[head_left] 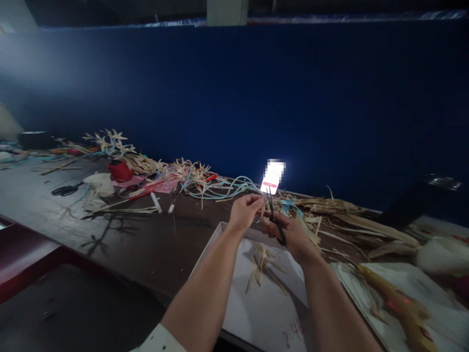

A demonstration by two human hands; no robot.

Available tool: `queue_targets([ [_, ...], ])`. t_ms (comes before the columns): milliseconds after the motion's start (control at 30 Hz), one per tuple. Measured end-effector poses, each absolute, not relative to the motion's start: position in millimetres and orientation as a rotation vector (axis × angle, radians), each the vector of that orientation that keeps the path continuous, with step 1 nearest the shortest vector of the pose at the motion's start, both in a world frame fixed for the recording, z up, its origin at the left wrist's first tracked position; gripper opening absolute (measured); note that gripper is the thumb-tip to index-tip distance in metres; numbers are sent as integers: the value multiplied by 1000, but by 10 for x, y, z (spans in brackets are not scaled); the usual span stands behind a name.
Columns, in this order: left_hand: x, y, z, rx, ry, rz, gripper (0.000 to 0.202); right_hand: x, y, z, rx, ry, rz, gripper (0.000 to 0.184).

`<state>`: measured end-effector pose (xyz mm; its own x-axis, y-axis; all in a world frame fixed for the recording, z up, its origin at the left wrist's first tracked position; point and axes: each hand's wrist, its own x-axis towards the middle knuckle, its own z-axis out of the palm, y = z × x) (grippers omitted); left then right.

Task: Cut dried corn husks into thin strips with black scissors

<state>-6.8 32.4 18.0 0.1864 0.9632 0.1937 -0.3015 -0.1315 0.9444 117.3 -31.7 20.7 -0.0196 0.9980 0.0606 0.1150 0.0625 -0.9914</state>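
Observation:
My right hand point(284, 230) is closed round a pair of dark scissors point(274, 215), whose blades point up and away from me. Close beside it on the left, my left hand point(246, 211) pinches a thin pale strip point(263, 209) near the blades. Whether the blades touch the strip I cannot tell. Below both hands lies a shallow white box point(238, 313) with red handwriting inside. Several short dried strips point(261, 266) lie in the box.
A lit phone point(273, 177) leans against the blue wall. Dried husks point(362, 227) lie to the right, near a yellow glue gun point(399, 303). Leftward are pale blue cords point(234, 188), straw-coloured flowers point(186, 171), a red thread spool point(119, 170) and black-handled scissors point(66, 189).

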Motion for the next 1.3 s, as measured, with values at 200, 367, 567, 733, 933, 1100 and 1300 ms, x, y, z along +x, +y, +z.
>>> queue_targets([
  [200,-104,332,176,1345,792,1251,26,1218,-349,266,-1346,-1421,1097,45],
  [367,-131,301,207,1346,848,1190,24,1243,-338,234,-1394,-1427,1061,40],
  [567,-140,283,221,1336,855,1169,28,1274,-321,204,-1434,-1449,1039,41],
  [733,-113,322,168,1281,802,1212,29,1218,-352,264,-1399,-1436,1058,37],
  [933,-108,305,191,1254,733,1216,28,1251,-300,215,-1362,-1331,976,39],
  [1100,-103,282,199,1226,692,1152,27,1322,-236,155,-1226,-1096,889,46],
  [1300,-77,255,179,1295,668,1068,30,1336,-232,138,-1039,-1022,879,49],
])
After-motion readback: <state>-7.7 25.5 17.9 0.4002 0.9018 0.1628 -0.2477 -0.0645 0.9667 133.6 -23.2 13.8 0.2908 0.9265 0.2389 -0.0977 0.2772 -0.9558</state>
